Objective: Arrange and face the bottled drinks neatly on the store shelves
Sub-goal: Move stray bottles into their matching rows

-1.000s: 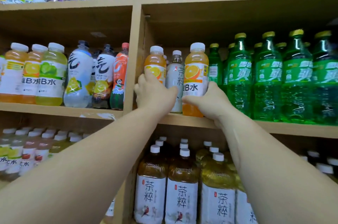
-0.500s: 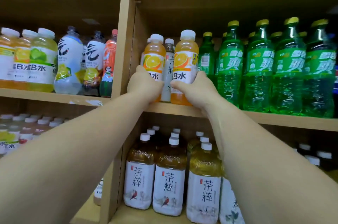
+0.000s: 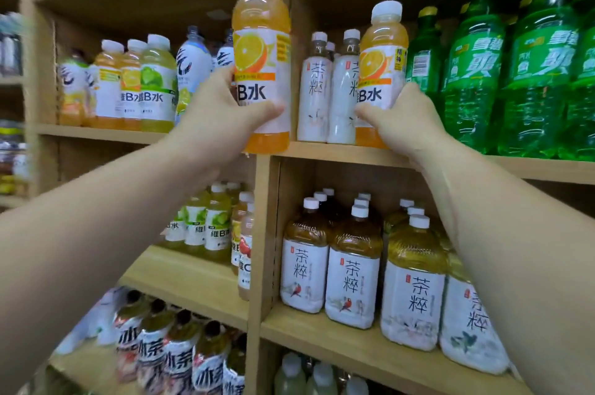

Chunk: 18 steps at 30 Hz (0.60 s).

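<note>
My left hand (image 3: 222, 111) wraps its fingers and thumb round the lower half of a clear plastic bottle of orange drink with a white cap (image 3: 260, 56). Its white label shows a cut orange and the characters "B水". I hold this bottle upright in front of the wooden upright divider (image 3: 262, 233), its base level with the front edge of the pale wooden shelf (image 3: 322, 151). My right hand (image 3: 402, 117) grips a second white-capped orange drink bottle (image 3: 381, 72) with the same "B水" label, low on its right side; it stands at the shelf's front edge, just right of the divider. Between my two bottles stand two slim brown-topped tea bottles (image 3: 317, 88) whose white labels read "茶粹". Just beside my right hand, tall green plastic soda bottles with yellow caps (image 3: 476, 72) fill the rest of that shelf. On the shelf below, large amber tea bottles (image 3: 352, 265) carry the same "茶粹" label. In the left bay, orange and lime drink bottles (image 3: 157, 82) read "維B水".
</note>
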Motion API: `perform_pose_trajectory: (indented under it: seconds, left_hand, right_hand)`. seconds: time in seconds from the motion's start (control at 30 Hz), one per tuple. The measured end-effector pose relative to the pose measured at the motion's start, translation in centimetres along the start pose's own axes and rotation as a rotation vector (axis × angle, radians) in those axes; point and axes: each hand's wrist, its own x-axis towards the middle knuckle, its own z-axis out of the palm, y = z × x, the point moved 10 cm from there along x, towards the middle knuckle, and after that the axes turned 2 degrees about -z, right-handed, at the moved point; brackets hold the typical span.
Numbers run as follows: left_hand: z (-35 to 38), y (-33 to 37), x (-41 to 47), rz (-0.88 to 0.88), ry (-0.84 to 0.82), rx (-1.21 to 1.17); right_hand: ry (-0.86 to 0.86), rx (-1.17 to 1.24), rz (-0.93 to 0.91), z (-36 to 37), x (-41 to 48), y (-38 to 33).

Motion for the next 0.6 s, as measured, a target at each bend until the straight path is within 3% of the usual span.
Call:
perform_pose_trajectory:
  seconds: [0.1, 0.23, 0.37, 0.6]
  left_hand:
    - [-4.8, -0.5, -2.4, 0.002, 0.036, 0.031]
    - [-11.0, -3.9, -5.0, -0.026, 0.073, 0.076]
    - [-14.8, -8.8, -5.6, -0.107, 0.092, 0.072]
    - [-17.0, -19.4, -5.3, -0.228, -0.016, -0.044]
  right_hand:
    - [0.081, 0.006, -0.075, -0.6, -1.8, -1.8]
    - [0.146, 0.274, -0.145, 0.0, -5.0, -5.0]
    - [0.086, 0.471, -0.18, 3.0, -9.1, -8.7]
    - [-0.069, 0.499, -0.091, 11.9, -17.0, -10.4]
